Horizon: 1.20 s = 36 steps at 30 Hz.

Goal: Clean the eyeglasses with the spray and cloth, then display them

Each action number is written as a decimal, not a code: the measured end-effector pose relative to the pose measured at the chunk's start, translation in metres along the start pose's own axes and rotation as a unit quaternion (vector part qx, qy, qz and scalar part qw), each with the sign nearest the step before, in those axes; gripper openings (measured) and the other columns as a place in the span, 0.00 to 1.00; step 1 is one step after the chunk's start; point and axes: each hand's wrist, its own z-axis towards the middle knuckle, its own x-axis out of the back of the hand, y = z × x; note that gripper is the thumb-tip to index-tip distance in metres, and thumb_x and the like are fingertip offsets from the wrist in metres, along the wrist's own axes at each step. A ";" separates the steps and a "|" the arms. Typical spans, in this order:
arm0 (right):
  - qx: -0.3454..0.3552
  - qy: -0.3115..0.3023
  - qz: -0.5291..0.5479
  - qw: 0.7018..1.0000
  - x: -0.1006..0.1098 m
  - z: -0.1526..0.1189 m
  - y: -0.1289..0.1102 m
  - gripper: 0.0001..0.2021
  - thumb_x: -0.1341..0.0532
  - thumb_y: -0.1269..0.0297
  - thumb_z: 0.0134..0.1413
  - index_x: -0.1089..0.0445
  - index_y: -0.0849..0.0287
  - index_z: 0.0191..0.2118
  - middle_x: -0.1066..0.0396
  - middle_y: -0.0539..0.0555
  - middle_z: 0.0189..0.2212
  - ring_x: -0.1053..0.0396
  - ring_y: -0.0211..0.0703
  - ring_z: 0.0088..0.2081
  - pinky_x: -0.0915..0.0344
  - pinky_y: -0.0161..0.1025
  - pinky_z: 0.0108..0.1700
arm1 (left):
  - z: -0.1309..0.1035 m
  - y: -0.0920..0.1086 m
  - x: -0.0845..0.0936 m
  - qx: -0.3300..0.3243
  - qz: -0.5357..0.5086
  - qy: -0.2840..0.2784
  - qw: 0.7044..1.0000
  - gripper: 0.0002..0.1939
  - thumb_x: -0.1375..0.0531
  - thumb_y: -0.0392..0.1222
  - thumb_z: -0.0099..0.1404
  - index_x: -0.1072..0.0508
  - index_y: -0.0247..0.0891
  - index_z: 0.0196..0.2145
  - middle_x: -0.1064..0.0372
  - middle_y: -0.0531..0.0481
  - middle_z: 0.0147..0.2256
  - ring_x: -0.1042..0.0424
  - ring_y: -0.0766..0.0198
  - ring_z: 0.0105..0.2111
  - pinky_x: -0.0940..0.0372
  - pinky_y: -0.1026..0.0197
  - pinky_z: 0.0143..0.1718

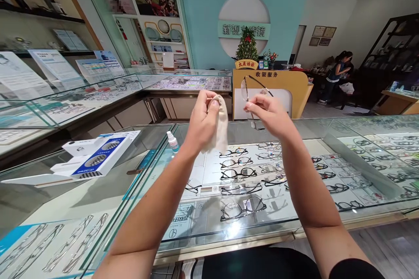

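My left hand (pixel 204 120) is closed on a cream-coloured cloth (pixel 222 128), which hangs down from between the fingers. To its right, my right hand (pixel 266 113) pinches a pair of eyeglasses (pixel 244 89) with thin frames. The glasses are held upright and turned sideways, one lens above the fingers and a temple arm reaching back over the hand. Part of the frame is hidden behind my fingers. Both hands are raised above a glass display case (pixel 209 226), and the cloth and the glasses are apart.
A small white bottle (pixel 173 141) stands on the glass left of my hands. Further left lies a blue-and-white cardboard display (pixel 101 157). Rows of spectacle frames (pixel 238 173) lie inside the case. Beyond are a yellow counter (pixel 271 80) and, far right, another person (pixel 337 76).
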 end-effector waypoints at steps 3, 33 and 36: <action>-0.024 -0.046 0.127 0.991 0.012 -0.002 -0.003 0.13 0.32 0.51 0.65 0.26 0.53 0.33 0.23 0.52 0.35 0.26 0.44 0.42 0.30 0.45 0.50 | 0.006 0.009 0.012 -0.022 0.037 -0.012 0.999 0.21 0.37 0.58 0.76 0.34 0.43 0.30 0.38 0.54 0.27 0.40 0.62 0.29 0.41 0.57 0.34; 0.100 0.022 -0.028 0.994 0.021 -0.026 -0.032 0.26 0.30 0.38 0.63 0.26 0.45 0.59 0.27 0.55 0.59 0.27 0.55 0.62 0.28 0.50 0.62 | 0.007 0.035 0.030 -0.238 0.076 0.078 0.965 0.30 0.23 0.73 0.56 0.19 0.52 0.45 0.21 0.50 0.42 0.26 0.57 0.36 0.33 0.51 0.36; 0.118 0.051 -0.065 0.990 0.016 -0.024 -0.027 0.32 0.26 0.40 0.60 0.30 0.43 0.65 0.29 0.56 0.59 0.28 0.57 0.62 0.28 0.53 0.63 | 0.010 0.034 0.032 -0.239 0.089 0.111 0.961 0.32 0.24 0.76 0.56 0.20 0.51 0.45 0.23 0.49 0.43 0.26 0.57 0.38 0.32 0.51 0.37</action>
